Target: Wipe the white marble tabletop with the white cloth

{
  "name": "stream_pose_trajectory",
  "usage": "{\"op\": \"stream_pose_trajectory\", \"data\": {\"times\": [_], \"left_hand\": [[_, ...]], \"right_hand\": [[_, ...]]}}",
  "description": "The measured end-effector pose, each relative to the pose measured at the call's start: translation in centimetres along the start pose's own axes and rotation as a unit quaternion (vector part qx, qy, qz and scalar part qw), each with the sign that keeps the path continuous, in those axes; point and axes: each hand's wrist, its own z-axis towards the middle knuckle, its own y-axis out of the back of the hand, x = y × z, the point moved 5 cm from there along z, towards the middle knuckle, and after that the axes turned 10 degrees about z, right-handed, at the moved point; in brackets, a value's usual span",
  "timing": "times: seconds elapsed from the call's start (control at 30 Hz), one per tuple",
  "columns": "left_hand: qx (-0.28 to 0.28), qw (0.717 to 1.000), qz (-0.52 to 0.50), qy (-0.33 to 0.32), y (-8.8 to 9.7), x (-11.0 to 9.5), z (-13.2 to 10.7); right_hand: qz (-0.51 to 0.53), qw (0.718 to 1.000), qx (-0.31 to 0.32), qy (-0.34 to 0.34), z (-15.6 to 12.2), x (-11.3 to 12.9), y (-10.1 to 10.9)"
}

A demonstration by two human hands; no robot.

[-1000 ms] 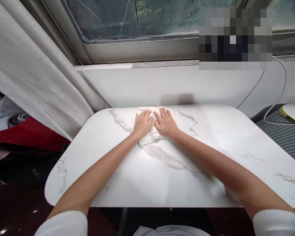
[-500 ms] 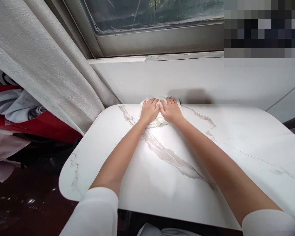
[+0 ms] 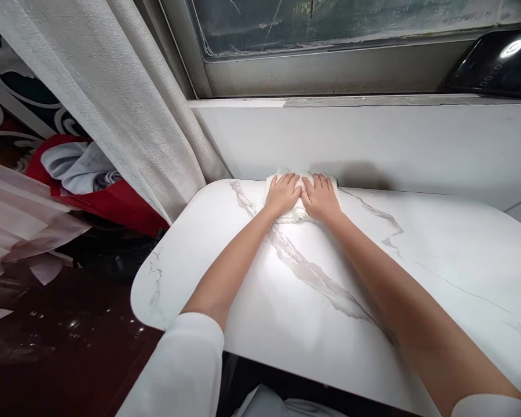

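A white cloth (image 3: 296, 215) lies crumpled at the far edge of the white marble-patterned table (image 3: 260, 313). My left hand (image 3: 283, 195) rests flat on its left part, fingers stretched forward. Close beside it, my right hand (image 3: 320, 197) presses on the right part of the cloth, fingers also extended. The two thumbs nearly meet in the middle; whether they touch I cannot tell. Both arms reach straight out over the tabletop. Most of the cloth under the palms is hidden.
Behind the table is a white wall (image 3: 286, 136) below a metal-framed window (image 3: 330, 75). A phone (image 3: 499, 66) leans on the sill at right. A pale curtain (image 3: 156, 116) hangs at left, with a red bag (image 3: 134, 205) holding grey cloth beside it.
The view has turned to the left, so the table and hands appear farther right. Both hands stay on the cloth at the far edge, with little visible movement along the table.
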Motion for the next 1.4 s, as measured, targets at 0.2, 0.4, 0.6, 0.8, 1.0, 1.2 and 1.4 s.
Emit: {"op": "stream_pose_trajectory", "data": {"times": [0.2, 0.4, 0.6, 0.8, 1.0, 1.2, 1.4], "left_hand": [[0.014, 1.0, -0.004, -0.015, 0.4, 0.4, -2.0], [0.001, 1.0, 0.015, -0.019, 2.0, 0.7, -7.0], [0.001, 1.0, 0.028, 0.0, 4.0, 1.2, -13.9], [0.002, 0.998, 0.058, -0.004, 5.5, 1.2, -20.7], [0.011, 0.997, 0.078, 0.021, 6.8, 1.5, -25.7], [0.021, 0.996, 0.082, 0.013, 7.6, 2.2, -28.7], [0.014, 0.996, 0.082, 0.019, 7.9, 2.9, -30.3]], "right_hand": [[0.017, 1.0, -0.011, -0.001, -2.0, 1.9, 0.3], [0.031, 0.999, -0.025, 0.017, -5.7, 5.5, 1.3], [0.057, 0.996, -0.009, 0.068, -10.4, 10.1, 2.4], [0.08, 0.991, 0.019, 0.103, -15.3, 14.1, 4.0], [0.119, 0.981, 0.049, 0.148, -18.3, 17.3, 4.9], [0.142, 0.972, 0.063, 0.178, -19.9, 19.5, 5.2], [0.153, 0.966, 0.078, 0.196, -20.5, 20.7, 5.2]]}}
